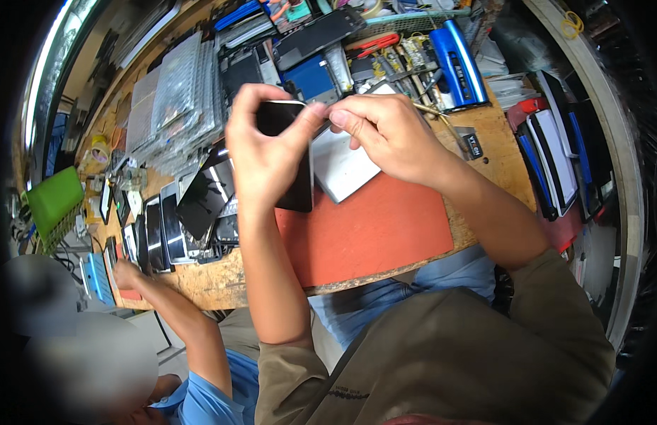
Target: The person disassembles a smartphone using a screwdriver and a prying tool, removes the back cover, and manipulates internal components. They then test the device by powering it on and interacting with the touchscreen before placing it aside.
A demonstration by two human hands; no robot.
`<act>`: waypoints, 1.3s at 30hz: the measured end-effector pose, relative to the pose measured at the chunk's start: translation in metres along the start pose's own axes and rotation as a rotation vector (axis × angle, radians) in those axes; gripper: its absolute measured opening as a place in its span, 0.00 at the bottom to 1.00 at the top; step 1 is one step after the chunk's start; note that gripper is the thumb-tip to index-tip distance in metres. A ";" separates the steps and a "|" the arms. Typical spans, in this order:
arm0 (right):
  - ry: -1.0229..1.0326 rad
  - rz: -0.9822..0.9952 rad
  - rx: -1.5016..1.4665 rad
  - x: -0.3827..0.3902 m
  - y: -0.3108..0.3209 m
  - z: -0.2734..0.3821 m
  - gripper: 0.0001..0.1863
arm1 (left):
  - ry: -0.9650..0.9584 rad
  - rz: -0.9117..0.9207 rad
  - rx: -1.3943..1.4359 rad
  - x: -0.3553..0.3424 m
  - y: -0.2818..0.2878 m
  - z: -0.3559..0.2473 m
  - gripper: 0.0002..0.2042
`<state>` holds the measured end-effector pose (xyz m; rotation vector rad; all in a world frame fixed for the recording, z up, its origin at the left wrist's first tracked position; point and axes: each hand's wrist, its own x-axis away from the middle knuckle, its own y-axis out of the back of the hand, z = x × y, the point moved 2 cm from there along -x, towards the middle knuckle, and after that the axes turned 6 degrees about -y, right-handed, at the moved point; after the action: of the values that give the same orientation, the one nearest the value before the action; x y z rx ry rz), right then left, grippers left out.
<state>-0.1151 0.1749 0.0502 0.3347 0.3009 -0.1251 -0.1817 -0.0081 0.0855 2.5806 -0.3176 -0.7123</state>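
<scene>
Workbench [208,283] w/ orange mat [364,237] along near edge; white slab [346,166] lying slantwise, lower end over mat; dark panel [300,188] held up just beside slab's L side, partly above mat; L hand [265,152] clasped round panel, thumb by R edge, fingers partly hidden; R hand [392,131] w/ thumb & index tips close together near panel's top corner, can't tell if pinching anything; prob. best: grip firmly but lightly, work R tips gently, don't flex panel
</scene>
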 end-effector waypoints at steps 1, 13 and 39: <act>0.011 0.017 0.061 0.003 -0.004 0.002 0.08 | 0.141 -0.032 0.144 0.000 0.010 0.004 0.19; 0.408 0.383 0.701 0.040 -0.053 0.020 0.04 | 0.073 -0.319 0.411 -0.005 0.037 0.013 0.18; 0.318 0.381 0.530 0.038 -0.052 0.001 0.03 | 0.072 -0.259 0.446 -0.006 0.041 0.013 0.15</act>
<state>-0.0877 0.1226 0.0238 0.9350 0.5122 0.2327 -0.1979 -0.0468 0.0980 3.1042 -0.1294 -0.6959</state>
